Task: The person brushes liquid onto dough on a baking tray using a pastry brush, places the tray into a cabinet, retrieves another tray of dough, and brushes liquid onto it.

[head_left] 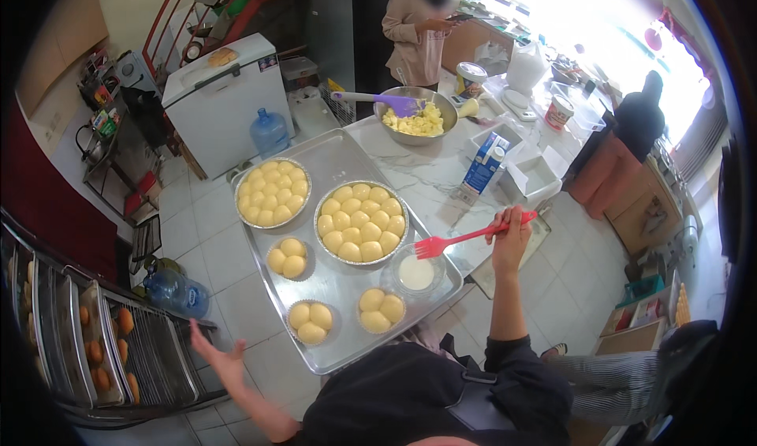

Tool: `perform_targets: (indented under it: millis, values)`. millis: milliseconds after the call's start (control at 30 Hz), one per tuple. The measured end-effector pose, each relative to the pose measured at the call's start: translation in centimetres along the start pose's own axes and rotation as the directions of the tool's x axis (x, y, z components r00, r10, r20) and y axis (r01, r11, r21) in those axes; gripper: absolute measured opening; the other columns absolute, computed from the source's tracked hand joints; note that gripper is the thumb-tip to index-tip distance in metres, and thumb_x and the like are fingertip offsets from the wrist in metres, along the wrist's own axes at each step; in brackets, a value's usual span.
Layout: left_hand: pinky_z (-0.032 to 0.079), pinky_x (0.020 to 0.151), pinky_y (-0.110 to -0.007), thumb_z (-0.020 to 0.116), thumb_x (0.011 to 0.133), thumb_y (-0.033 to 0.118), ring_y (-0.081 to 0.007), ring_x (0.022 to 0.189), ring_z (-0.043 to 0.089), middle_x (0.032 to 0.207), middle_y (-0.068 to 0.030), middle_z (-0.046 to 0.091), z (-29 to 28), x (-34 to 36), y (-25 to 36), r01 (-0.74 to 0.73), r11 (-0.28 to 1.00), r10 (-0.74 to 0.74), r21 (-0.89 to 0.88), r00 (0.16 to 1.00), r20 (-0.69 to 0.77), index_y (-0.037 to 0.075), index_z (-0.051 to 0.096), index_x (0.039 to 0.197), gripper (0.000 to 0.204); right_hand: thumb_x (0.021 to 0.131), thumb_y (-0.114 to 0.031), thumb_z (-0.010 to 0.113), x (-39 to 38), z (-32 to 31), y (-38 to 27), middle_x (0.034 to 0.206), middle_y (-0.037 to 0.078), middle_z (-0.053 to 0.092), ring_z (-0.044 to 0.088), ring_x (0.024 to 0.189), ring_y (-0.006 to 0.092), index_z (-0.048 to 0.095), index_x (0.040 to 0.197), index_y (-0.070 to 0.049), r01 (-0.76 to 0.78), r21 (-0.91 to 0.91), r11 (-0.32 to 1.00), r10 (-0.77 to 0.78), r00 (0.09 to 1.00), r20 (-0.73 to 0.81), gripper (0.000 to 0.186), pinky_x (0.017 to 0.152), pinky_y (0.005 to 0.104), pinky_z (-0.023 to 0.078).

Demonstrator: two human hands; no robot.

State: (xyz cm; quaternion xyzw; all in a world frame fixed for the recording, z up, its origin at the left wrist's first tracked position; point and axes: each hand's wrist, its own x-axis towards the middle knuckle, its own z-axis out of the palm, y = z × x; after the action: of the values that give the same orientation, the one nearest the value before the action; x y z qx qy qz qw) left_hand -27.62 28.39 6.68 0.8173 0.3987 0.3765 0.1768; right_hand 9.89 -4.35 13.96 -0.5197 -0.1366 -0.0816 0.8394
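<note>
My right hand (511, 231) is closed around the handle of a red pastry brush (465, 238), whose bristles hang above a clear bowl of white liquid (416, 273). Fingers spread, my left hand (222, 359) is held out beside the metal tray (276, 308) and holds nothing. On that tray stand a large round foil pan of dough balls (361, 222), another round pan of dough balls (273, 193) at the far left, and small paper cups of dough (382, 310) nearer me. The dough tops look glossy.
A steel bowl (415, 134) holds a yellow mixture and a purple spatula. Right of it stand a blue carton (485, 164) and a white rectangular box (533, 179). A rack of trays with buns (98, 351) is at lower left. Two people (414, 32) (627, 142) stand beyond the table.
</note>
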Motion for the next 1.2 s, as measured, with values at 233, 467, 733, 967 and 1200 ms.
perform_targets:
  millis: [233,467,733,967,1200]
  values:
    - [0.013,0.100,-0.044,0.074,0.044,0.049,-0.0329,0.122,0.014,0.134,-0.0171,0.015,0.8,2.7,3.0,-0.082,0.991,0.042,0.107,0.940,0.338,0.007,0.011,0.131,0.115,0.089,-0.027,0.036,1.0,-0.6,-0.3,0.052,0.005,0.041,0.041,0.037,0.0111,0.036,0.061,-0.005,0.042,-0.141,0.989,-0.040,0.999,0.018,0.036,0.033,0.0203,0.032]
    - [0.013,0.099,-0.047,0.082,0.031,0.039,-0.0383,0.123,0.010,0.134,-0.0188,0.011,5.9,-1.0,4.8,-0.175,0.978,0.026,0.116,0.650,0.760,0.008,0.005,0.131,0.129,0.088,-0.029,0.037,-3.5,-2.4,3.5,0.043,0.004,0.046,0.046,0.039,0.0120,0.049,0.056,-0.004,0.007,-0.656,0.754,-0.010,1.000,-0.001,0.043,0.040,0.0267,0.036]
    - [0.012,0.098,-0.050,0.082,0.032,0.034,-0.0385,0.120,0.016,0.129,-0.0109,0.030,6.9,-2.2,4.8,-0.124,0.972,-0.079,0.198,0.621,0.780,0.009,0.007,0.131,0.127,0.088,-0.020,0.037,-7.4,-2.2,5.1,0.045,0.003,0.045,0.044,0.040,0.0089,0.046,0.057,-0.002,0.065,-0.676,0.734,-0.066,0.998,0.024,0.037,0.038,0.0234,0.034]
    - [0.008,0.098,-0.050,0.080,0.036,0.028,-0.0378,0.120,0.017,0.120,-0.0093,0.042,7.4,-2.0,6.1,-0.116,0.983,-0.027,0.141,0.670,0.741,0.010,0.014,0.131,0.117,0.087,-0.019,0.040,-7.6,0.4,6.0,0.046,0.005,0.045,0.045,0.040,0.0118,0.047,0.060,-0.001,0.156,-0.747,0.646,-0.119,0.988,0.103,0.033,0.040,0.0257,0.035]
    - [0.009,0.097,-0.050,0.079,0.039,0.025,-0.0370,0.119,0.019,0.117,-0.0095,0.044,7.5,-2.3,6.4,-0.060,0.993,-0.031,0.106,0.717,0.696,0.011,0.016,0.130,0.112,0.085,-0.017,0.043,-7.7,2.2,5.3,0.052,0.012,0.048,0.049,0.047,0.0242,0.046,0.063,-0.001,0.178,-0.778,0.603,-0.082,0.983,0.162,0.028,0.046,0.0319,0.038]
